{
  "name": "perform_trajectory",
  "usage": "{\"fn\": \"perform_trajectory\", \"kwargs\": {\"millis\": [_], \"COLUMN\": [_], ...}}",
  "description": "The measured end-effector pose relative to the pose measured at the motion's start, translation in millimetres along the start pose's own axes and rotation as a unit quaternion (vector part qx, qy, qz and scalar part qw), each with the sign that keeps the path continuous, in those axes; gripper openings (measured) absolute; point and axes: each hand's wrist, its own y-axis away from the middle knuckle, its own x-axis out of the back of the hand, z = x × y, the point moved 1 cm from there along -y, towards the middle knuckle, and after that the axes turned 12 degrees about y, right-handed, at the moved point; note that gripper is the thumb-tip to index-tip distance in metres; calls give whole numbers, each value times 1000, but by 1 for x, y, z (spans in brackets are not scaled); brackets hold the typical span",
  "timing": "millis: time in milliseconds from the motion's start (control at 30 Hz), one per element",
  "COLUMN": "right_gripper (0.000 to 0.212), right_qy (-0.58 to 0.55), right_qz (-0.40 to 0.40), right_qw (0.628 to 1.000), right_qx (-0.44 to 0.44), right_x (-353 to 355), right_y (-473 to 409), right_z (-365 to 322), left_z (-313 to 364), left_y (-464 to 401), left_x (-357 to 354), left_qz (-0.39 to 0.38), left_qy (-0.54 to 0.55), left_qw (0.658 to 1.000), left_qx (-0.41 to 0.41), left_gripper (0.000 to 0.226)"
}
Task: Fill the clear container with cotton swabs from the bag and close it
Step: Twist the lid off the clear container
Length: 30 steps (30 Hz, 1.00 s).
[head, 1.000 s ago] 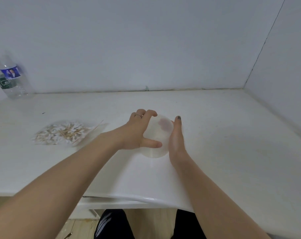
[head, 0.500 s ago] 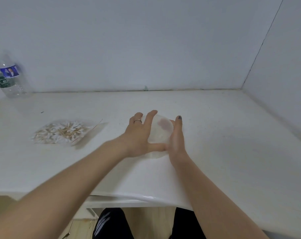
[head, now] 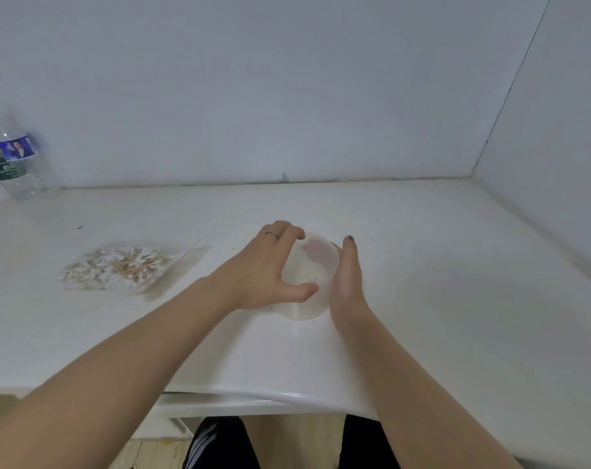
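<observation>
Clear plastic, nearly the same white as the surface beneath it, is making the container (head: 309, 279) hard to read, so the hands are the best guide. The left hand (head: 265, 270) is curling over its top, fingers wrapping the far rim and the thumb hooking under the near side, gripping what looks like the lid; the right hand (head: 348, 282) is bracing the other flank with fingers straight and pressed flat against the wall, steadying rather than clasping. Judging from this hold, the lid is being worked off so filling can begin, and doing it well probably means keeping the right palm firm against the body while the left lifts or twists evenly, since a light container like this is likely to skid or tip on a slick top. Whether the lid has started to part from the body cannot be told here. The container is sitting near the middle of the worktop (head: 456, 299), a little toward its front edge. The bag (head: 125, 265) is lying flat well apart toward the left edge, the cotton swabs (head: 118, 267) heaped loosely inside it; whether its mouth is open is unclear. A water bottle (head: 15, 164) is standing at the far left corner against the wall.
</observation>
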Motion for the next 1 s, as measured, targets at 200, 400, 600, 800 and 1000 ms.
{"fn": "perform_trajectory", "kwargs": {"millis": [200,400,600,800,1000], "right_gripper": [60,55,55,39,69], "right_qy": [-29,37,16,129,311], "right_qz": [20,34,30,-1,-39], "right_qw": [999,996,996,983,943], "right_qx": [35,69,84,134,113], "right_x": [0,-8,-1,-15,-52], "right_y": [1,-1,-2,-9,-20], "right_z": [2,7,4,-11,-42], "left_z": [15,25,18,-5,-45], "left_y": [-17,-32,-28,-17,-6], "left_x": [-4,-5,18,60,67], "left_qz": [77,90,158,257,283], "left_qy": [-73,46,244,248,409], "left_qw": [993,980,946,917,808], "left_qx": [42,172,145,179,317], "left_gripper": [87,88,65,61,87]}}
